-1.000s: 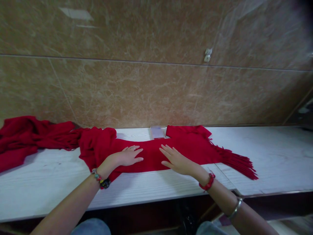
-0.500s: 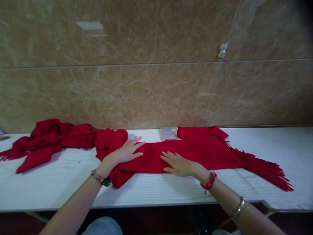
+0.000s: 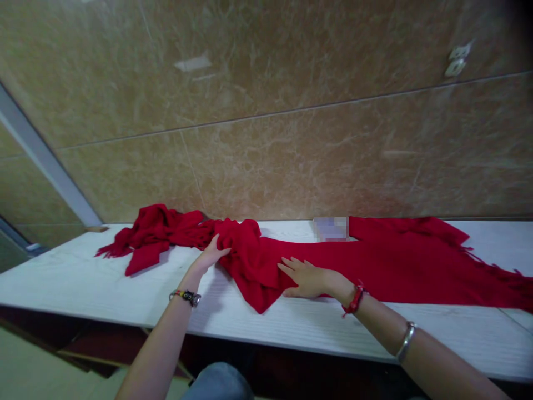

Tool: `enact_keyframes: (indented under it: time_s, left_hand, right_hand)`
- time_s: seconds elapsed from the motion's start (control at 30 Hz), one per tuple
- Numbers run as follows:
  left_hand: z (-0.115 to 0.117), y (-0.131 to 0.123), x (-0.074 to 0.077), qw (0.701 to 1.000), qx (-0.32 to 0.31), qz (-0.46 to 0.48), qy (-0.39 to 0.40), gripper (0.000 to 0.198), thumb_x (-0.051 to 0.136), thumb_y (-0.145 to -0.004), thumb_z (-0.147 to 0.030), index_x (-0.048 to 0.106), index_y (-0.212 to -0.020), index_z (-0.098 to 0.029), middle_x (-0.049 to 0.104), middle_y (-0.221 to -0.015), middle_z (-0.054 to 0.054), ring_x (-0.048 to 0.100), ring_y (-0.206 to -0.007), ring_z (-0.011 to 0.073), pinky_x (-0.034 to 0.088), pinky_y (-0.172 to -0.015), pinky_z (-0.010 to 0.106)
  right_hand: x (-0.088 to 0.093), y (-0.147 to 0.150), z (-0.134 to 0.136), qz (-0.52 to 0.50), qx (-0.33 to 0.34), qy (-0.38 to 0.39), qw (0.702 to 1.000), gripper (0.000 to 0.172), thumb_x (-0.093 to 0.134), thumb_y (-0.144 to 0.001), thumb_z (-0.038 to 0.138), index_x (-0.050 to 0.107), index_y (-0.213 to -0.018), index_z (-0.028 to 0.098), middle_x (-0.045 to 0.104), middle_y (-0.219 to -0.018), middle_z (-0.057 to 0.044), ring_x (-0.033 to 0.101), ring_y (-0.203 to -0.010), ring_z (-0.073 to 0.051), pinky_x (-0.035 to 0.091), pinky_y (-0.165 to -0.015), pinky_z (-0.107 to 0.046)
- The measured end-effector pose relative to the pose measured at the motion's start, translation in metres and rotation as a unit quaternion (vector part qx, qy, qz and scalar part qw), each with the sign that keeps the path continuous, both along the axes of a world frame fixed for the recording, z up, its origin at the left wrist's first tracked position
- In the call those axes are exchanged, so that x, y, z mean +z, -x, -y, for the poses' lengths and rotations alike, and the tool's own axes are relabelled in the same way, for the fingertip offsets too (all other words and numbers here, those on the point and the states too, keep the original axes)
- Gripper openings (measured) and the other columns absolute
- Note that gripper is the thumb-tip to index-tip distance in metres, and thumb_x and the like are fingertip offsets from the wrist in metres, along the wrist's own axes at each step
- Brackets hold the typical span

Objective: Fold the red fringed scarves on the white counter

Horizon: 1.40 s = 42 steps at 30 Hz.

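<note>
A long red scarf with fringed ends lies along the white table, flat on the right and bunched on the left. My left hand is at the left side of the bunched part, its fingers and thumb closed on the cloth. Palm down on the flat stretch, my right hand rests with fingers spread, holding nothing. Further left is a crumpled heap of red fringed cloth; where it meets the bunched part, I cannot tell whether they are one piece.
A small blurred pale packet lies behind the scarf, near the brown marble wall. Open shelving shows below the front edge of the white table. A white socket sits on the wall.
My view has swung left. My left hand has moved from lying flat on the scarf to the left side of its bunch and closed on it. My right hand stays flat on the cloth.
</note>
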<state>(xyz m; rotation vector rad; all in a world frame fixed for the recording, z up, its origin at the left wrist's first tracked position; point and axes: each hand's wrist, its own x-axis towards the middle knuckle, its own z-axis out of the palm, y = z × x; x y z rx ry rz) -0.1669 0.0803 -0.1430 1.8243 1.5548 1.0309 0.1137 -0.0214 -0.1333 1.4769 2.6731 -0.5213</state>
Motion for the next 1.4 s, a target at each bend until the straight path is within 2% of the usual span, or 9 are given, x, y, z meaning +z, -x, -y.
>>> enact_keyframes:
  time_s: [0.17,0.4,0.53,0.67,0.77,0.9,1.03,1.17,1.4]
  left_hand:
    - [-0.010,0.006,0.005,0.997,0.034,0.060,-0.019,0.057,0.065,-0.064,-0.018,0.046,-0.118,-0.010,0.065,-0.091,0.010,0.063,-0.078,0.0179,0.051,-0.068,0.029]
    - [-0.001,0.058,0.056,0.962,0.204,0.003,-0.182,0.048,0.059,-0.069,-0.023,0.051,-0.115,-0.012,0.059,-0.090,0.005,0.056,-0.081,0.0178,0.046,-0.078,0.035]
    - [0.023,0.095,0.067,0.936,0.277,-0.093,-0.196,0.043,0.047,-0.078,-0.024,0.046,-0.119,-0.012,0.053,-0.109,0.009,0.046,-0.104,0.0286,0.034,-0.093,0.045]
    - [0.027,0.098,0.053,0.922,0.285,-0.254,-0.057,0.062,0.048,-0.075,-0.047,0.039,-0.126,-0.012,0.037,-0.131,0.016,0.024,-0.118,0.0488,0.024,-0.092,0.059]
    - [0.023,0.068,0.044,0.923,0.214,-0.320,-0.020,0.071,0.060,-0.065,-0.047,0.040,-0.126,-0.015,0.019,-0.141,0.022,0.013,-0.125,0.0480,0.021,-0.092,0.064]
    - [0.033,0.007,0.039,0.901,-0.055,-0.427,-0.059,0.069,0.054,-0.073,-0.039,0.028,-0.134,-0.021,0.007,-0.145,0.013,0.007,-0.131,0.0325,0.020,-0.101,0.048]
    - [0.040,-0.033,0.032,0.862,-0.243,-0.432,-0.108,0.062,0.052,-0.073,-0.022,0.032,-0.132,-0.026,0.027,-0.141,0.005,0.020,-0.129,0.0219,0.016,-0.105,0.039]
    - [0.024,-0.030,0.029,0.836,-0.244,-0.469,-0.145,0.048,0.037,-0.072,-0.002,0.056,-0.111,-0.021,0.059,-0.111,0.005,0.049,-0.106,0.0166,0.026,-0.100,0.032]
    - [0.030,-0.009,0.049,0.839,-0.127,-0.502,-0.168,0.047,0.036,-0.074,-0.003,0.056,-0.113,-0.018,0.054,-0.114,0.011,0.048,-0.107,0.0234,0.034,-0.092,0.036]
  right_hand:
    - [-0.003,-0.004,0.000,0.003,0.004,-0.007,1.000,0.077,0.042,-0.078,0.055,0.022,-0.137,0.011,0.014,-0.143,-0.016,0.013,-0.130,-0.032,0.021,-0.102,-0.051]
    - [-0.006,-0.009,-0.004,0.002,0.002,-0.022,1.000,0.068,0.041,-0.081,0.047,0.027,-0.135,0.008,0.018,-0.142,-0.017,0.017,-0.130,-0.029,0.025,-0.101,-0.047]
    - [-0.003,-0.008,-0.004,0.013,0.006,-0.006,1.000,0.068,0.040,-0.081,0.046,0.025,-0.136,0.010,0.017,-0.142,-0.016,0.017,-0.130,-0.030,0.025,-0.101,-0.048]
    - [-0.004,-0.007,-0.002,0.008,0.001,-0.020,1.000,0.069,0.043,-0.079,0.047,0.028,-0.135,0.010,0.019,-0.141,-0.017,0.018,-0.129,-0.031,0.026,-0.100,-0.048]
    - [-0.008,-0.007,-0.003,-0.013,0.009,-0.048,0.999,0.071,0.046,-0.078,0.050,0.028,-0.136,0.014,0.019,-0.142,-0.015,0.017,-0.130,-0.031,0.025,-0.101,-0.048]
    - [-0.009,-0.011,-0.002,-0.026,0.041,-0.062,0.997,0.066,0.045,-0.079,0.050,0.031,-0.135,0.017,0.023,-0.142,-0.012,0.019,-0.130,-0.029,0.024,-0.102,-0.046]
    - [-0.003,-0.016,0.001,-0.014,0.057,-0.045,0.997,0.061,0.040,-0.083,0.046,0.030,-0.135,0.015,0.024,-0.142,-0.012,0.020,-0.130,-0.027,0.024,-0.103,-0.043]
    - [-0.001,-0.018,0.003,-0.013,0.062,-0.049,0.997,0.055,0.036,-0.086,0.039,0.030,-0.135,0.014,0.025,-0.141,-0.012,0.020,-0.130,-0.024,0.023,-0.104,-0.041]
    - [-0.006,-0.022,-0.004,-0.015,0.078,-0.042,0.996,0.059,0.040,-0.084,0.041,0.029,-0.135,0.013,0.024,-0.142,-0.012,0.019,-0.130,-0.024,0.021,-0.105,-0.040]
